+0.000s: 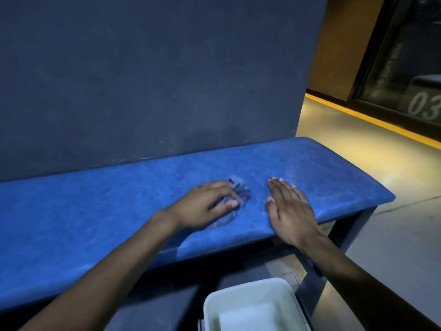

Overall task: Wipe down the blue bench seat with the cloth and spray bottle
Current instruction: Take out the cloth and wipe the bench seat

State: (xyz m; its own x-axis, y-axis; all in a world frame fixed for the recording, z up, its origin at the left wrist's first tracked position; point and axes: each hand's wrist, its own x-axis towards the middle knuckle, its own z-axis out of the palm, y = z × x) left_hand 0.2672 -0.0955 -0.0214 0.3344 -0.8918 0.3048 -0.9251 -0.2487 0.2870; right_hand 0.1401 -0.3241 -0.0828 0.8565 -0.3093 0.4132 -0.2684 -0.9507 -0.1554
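The blue bench seat (95, 211) runs across the view against a dark blue wall panel. My left hand (205, 204) presses down on a crumpled blue cloth (239, 189) near the middle of the seat, fingers curled over it. My right hand (290, 209) lies flat on the seat just to the right of the cloth, fingers together and extended, holding nothing. A small gap of bare seat separates the two hands. No spray bottle is in view.
A pale green-white plastic tub (253, 306) sits on the floor below the bench's front edge. The bench's dark leg (353, 225) stands at the right end. Grey floor with a yellow stripe (372, 120) and a glass door marked 03 lie to the right.
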